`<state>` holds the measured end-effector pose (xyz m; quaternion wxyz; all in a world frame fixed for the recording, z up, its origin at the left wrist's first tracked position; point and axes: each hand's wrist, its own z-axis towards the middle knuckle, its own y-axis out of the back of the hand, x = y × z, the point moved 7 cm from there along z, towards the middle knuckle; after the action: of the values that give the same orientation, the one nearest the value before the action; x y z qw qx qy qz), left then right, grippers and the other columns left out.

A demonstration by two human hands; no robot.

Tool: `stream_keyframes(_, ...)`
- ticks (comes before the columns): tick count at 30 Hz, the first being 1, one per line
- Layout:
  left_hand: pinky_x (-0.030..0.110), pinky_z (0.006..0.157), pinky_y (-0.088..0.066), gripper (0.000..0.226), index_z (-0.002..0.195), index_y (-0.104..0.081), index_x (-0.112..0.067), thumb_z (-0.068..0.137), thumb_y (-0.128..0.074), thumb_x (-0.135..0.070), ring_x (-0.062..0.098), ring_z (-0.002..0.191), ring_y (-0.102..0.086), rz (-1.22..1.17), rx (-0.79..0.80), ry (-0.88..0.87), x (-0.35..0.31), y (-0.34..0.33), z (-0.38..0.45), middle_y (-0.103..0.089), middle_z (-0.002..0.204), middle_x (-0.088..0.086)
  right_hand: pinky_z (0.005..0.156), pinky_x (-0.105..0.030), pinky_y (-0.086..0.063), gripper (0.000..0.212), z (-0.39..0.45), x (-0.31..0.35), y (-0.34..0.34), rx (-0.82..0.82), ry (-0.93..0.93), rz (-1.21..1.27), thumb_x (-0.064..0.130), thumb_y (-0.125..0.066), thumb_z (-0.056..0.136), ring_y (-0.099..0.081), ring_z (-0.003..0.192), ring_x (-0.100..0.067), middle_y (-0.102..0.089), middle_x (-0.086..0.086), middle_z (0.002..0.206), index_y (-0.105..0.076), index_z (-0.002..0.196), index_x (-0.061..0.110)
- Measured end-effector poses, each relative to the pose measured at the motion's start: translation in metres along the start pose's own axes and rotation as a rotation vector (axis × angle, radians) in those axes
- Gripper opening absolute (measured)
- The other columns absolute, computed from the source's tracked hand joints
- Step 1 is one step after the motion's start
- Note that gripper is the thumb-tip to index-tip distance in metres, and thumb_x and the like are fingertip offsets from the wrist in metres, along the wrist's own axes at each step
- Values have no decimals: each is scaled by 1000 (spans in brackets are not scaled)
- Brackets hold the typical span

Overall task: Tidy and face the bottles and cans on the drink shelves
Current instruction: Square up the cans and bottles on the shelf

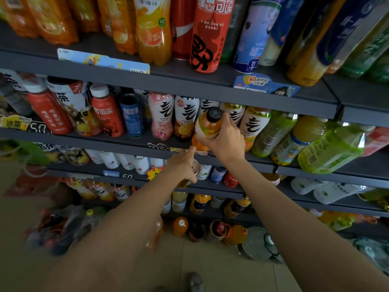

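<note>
The left hand [184,165] is low, in front of the edge of the dark grey metal shelf [126,142] that carries the white-labelled bottles. Its fingers curl round a small metal can with a shiny silver top [194,168], and the forefinger points up to touch, or nearly touch, the strip of price tags on that shelf's front edge. The can looks stiff and light enough for one hand, though its smooth wall could slip, so a wrap round the body, as here, seems the safe hold. How much of the can lies under the palm cannot be told.

To the right and higher, the right hand [223,138] grips a clear plastic bottle of orange drink with a black cap and a green and white label [208,127]. Thumb and fingers close round the shoulder and upper body, just under the cap. The bottle is tilted, cap towards the camera, at the front of the shelf, just beside a row of white-labelled bottles with bold black brushstrokes [186,114] and touching or overlapping them. Full, it is probably fairly heavy, and its thin walls may give under a hard squeeze. The label offers more friction than bare plastic, so holding there should allow it to be turned to face outward.
</note>
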<state>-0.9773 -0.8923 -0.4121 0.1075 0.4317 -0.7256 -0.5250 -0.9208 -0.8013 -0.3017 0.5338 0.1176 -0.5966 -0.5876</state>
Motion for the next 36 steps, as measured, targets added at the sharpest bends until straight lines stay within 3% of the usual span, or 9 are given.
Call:
stream_keyframes(6, 44, 90, -45, 98, 141, -16, -22, 67, -80, -28, 34, 124, -44, 22, -2, -9, 0, 5, -7, -36, 138, 9, 81, -37, -42, 74, 14, -13, -15, -39, -316, 195, 38, -73, 75, -50, 118, -33, -52, -10, 130, -35, 131, 8)
stream_keyframes(9, 44, 88, -45, 100, 143, -13, -23, 68, -79, -29, 34, 121, -47, 55, 0, -30, -2, 14, -12, -38, 133, 10, 95, -42, -44, 78, 15, -19, -33, -78, -377, 409, 33, -75, 72, -45, 123, -34, -49, -10, 134, -35, 135, 11)
stream_keyframes(14, 46, 87, -45, 93, 139, -21, -17, 69, -79, -34, 37, 117, -49, 152, -41, -35, -5, 36, -23, -40, 129, 11, 93, -40, -46, 80, 13, -20, -40, -19, -425, 459, 30, -72, 77, -50, 120, -32, -51, -12, 133, -28, 142, 15)
stream_keyframes(21, 34, 89, -50, 70, 125, -50, -20, 64, -82, -33, 18, 108, -55, 199, 143, -374, -45, 75, -66, -56, 121, -1, 79, -36, -51, 18, -15, -4, 2, 628, -325, 294, 9, -53, 87, -63, 96, -30, -63, -16, 96, -61, 103, 5)
stream_keyframes(24, 31, 91, -46, 62, 122, -53, -20, 67, -81, -32, 15, 106, -54, 213, 173, -510, -82, 114, -97, -54, 111, -9, 75, -26, -52, 35, -40, 5, 40, 865, -249, 370, -10, -44, 82, -64, 92, -20, -66, -14, 105, -60, 111, 4)
stream_keyframes(26, 28, 91, -43, 60, 122, -53, -19, 70, -79, -33, 14, 107, -52, 230, 119, -613, -116, 152, -119, -52, 109, -9, 82, -29, -51, 45, -39, 9, 83, 795, -239, 481, -12, -40, 83, -60, 102, -20, -63, -13, 118, -56, 120, 8)
stream_keyframes(30, 26, 97, -38, 60, 128, -46, -26, 76, -74, -37, 10, 113, -44, 129, -26, -674, -174, 236, -154, -46, 123, -7, 89, -35, -47, 31, -22, 17, 185, 512, -182, 882, -3, -39, 92, -55, 97, -22, -60, -11, 104, -58, 110, 13)
stream_keyframes(32, 27, 84, -46, 58, 129, -43, -24, 79, -71, -34, 15, 101, -52, -33, -166, -691, -199, 279, -168, -50, 118, 1, 81, -30, -48, 32, -18, 28, 230, 408, -77, 1053, -2, -47, 88, -59, 89, -16, -60, -5, 98, -51, 115, 13)
stream_keyframes(36, 26, 69, -47, 48, 122, -45, -29, 81, -68, -36, 14, 84, -55, -451, -387, -718, -247, 343, -193, -57, 108, 6, 80, -28, -52, 61, -1, 45, 303, 62, 133, 923, -4, -66, 79, -61, 91, -12, -62, -2, 106, -40, 130, 18)
